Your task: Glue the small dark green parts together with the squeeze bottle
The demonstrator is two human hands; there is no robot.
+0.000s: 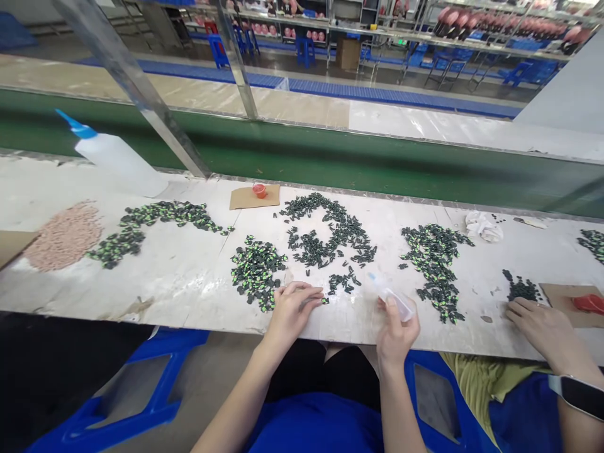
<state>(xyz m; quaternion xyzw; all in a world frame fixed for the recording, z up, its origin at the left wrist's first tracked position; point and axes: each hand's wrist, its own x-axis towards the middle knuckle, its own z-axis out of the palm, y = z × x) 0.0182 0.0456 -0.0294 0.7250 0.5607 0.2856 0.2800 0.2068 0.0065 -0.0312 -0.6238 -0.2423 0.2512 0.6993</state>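
Observation:
My left hand (293, 308) is over the table's near side, its fingertips pinching a small black piece with a green mark (325, 301). In my right hand (399, 330) is a small translucent squeeze bottle (399, 303), tilted with its pale blue tip towards the upper left. Between the two hands lies a little group of small black pieces (344, 281). Left of my left hand is a pile of black-and-green pieces (257, 270). Beyond it spreads a larger scatter of plain black pieces (346, 229). Another black-and-green pile (434, 261) lies right of the bottle.
A large white bottle with a blue nozzle (120, 165) and a pink heap (68, 236) are at left. A red cup (259, 190) sits on cardboard. At right, a co-worker's hand (542, 327) touches black pieces near a red container (589, 304). A metal post (141, 94) rises behind.

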